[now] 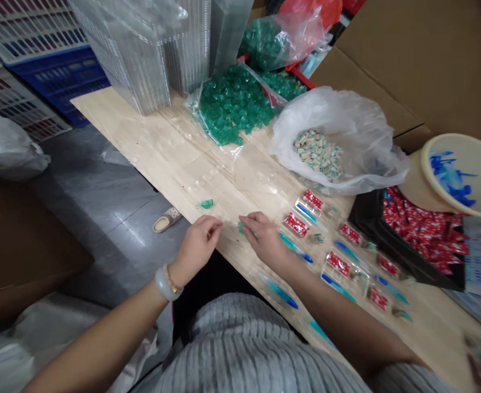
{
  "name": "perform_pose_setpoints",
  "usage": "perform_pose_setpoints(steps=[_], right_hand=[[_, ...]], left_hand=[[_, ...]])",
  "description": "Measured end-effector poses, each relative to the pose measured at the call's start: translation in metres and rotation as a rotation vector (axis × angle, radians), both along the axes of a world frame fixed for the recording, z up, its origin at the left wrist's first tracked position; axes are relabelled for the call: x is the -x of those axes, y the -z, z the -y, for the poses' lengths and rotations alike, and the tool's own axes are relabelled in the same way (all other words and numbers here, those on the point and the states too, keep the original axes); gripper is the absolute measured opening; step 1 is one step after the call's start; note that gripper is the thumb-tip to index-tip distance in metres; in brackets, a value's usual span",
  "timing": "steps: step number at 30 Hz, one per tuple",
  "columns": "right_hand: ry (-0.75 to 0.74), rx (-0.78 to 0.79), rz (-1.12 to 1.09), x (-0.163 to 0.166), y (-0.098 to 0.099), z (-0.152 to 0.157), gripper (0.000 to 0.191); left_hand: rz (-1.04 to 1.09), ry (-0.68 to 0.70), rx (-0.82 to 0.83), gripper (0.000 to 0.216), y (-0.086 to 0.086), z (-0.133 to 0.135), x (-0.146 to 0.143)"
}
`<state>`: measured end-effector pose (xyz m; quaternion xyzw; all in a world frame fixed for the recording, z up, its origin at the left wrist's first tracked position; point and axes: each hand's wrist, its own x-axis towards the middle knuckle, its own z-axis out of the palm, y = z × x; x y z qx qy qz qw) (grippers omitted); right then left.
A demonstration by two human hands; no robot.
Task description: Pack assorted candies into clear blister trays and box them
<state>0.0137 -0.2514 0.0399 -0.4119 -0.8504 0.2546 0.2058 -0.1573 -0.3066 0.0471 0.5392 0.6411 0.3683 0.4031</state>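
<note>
Both hands at tabletop (174, 158) near edge, left hand (197, 245) just left of right hand (265, 237), loose candy (206, 204) beyond left hand, filled trays (338, 256) right of right hand, candy bags (234, 103) at far edge, stacked empty trays (142, 54) at far left corner.

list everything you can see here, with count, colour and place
wooden board: one, pale, runs diagonally across the view
green sweets bag: one clear bag, green pieces, far end of board
loose green sweet: one, green, on board left of the hands
striped sweets bag: one, white plastic, right of the green bag
clear trays: several, holding red packets and blue pieces, row along the board's right part
red packets bin: one black bin, many red packets, right edge
bowl: one, cream with blue pieces inside, far right
clear tray stacks: a few, transparent, top of board
crates: several, white and blue, top left
cardboard box: one, brown, top right
left hand: fingers pinched, bracelet on wrist
right hand: on a small green sweet at board's near edge
</note>
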Motion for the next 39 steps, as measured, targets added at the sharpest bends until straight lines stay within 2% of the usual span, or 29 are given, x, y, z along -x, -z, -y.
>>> perform_pose_setpoints(steps=[3, 5, 8, 11, 15, 17, 20, 25, 27, 30, 33, 35, 37, 39], right_hand=[[-0.097, -0.057, 0.103, 0.007, 0.012, -0.002, 0.024], [-0.135, -0.118, 0.179, 0.012, 0.017, -0.001, 0.025], [-0.175, -0.184, 0.307, 0.017, 0.018, 0.001, 0.025], [-0.134, -0.186, 0.373, 0.017, 0.012, -0.001, 0.025], [-0.026, -0.191, 0.219, 0.021, -0.007, -0.010, 0.030], [-0.011, -0.168, 0.113, 0.029, -0.014, -0.017, 0.029], [-0.006, -0.046, -0.015, 0.042, -0.017, -0.028, 0.023], [0.007, 0.083, -0.127, 0.053, -0.009, -0.039, 0.019], [-0.006, 0.117, -0.159, 0.054, -0.006, -0.041, 0.020], [0.039, 0.245, -0.268, 0.057, -0.005, -0.045, 0.018], [0.080, 0.573, -0.501, 0.067, -0.006, -0.052, 0.024], [0.104, 0.794, -0.675, 0.074, -0.008, -0.059, 0.028], [0.160, 0.884, -0.756, 0.078, -0.010, -0.069, 0.025], [0.210, 0.870, -0.723, 0.077, -0.014, -0.079, 0.020]], left_hand=[[-0.322, 0.201, -0.136, 0.019, 0.012, 0.003, 0.003], [-0.428, 0.248, -0.157, 0.020, 0.018, 0.005, 0.000], [-0.466, 0.277, -0.171, 0.021, 0.022, 0.008, -0.002], [-0.429, 0.248, -0.196, 0.021, 0.015, 0.003, 0.007], [-0.644, 0.061, -0.109, 0.023, -0.001, -0.018, 0.027], [-0.766, 0.062, -0.049, 0.020, -0.007, -0.030, 0.033], [-0.787, 0.124, -0.017, 0.017, -0.010, -0.042, 0.035], [-0.674, 0.193, 0.008, 0.018, -0.010, -0.047, 0.038], [-0.563, 0.180, 0.015, 0.018, -0.011, -0.050, 0.041], [-0.152, 0.020, 0.052, 0.015, -0.016, -0.059, 0.044], [0.447, -0.193, 0.175, 0.025, -0.024, -0.072, 0.043], [0.716, -0.249, 0.250, 0.035, -0.030, -0.080, 0.040], [0.778, -0.232, 0.277, 0.039, -0.036, -0.088, 0.036], [0.684, -0.180, 0.267, 0.039, -0.038, -0.096, 0.033]])
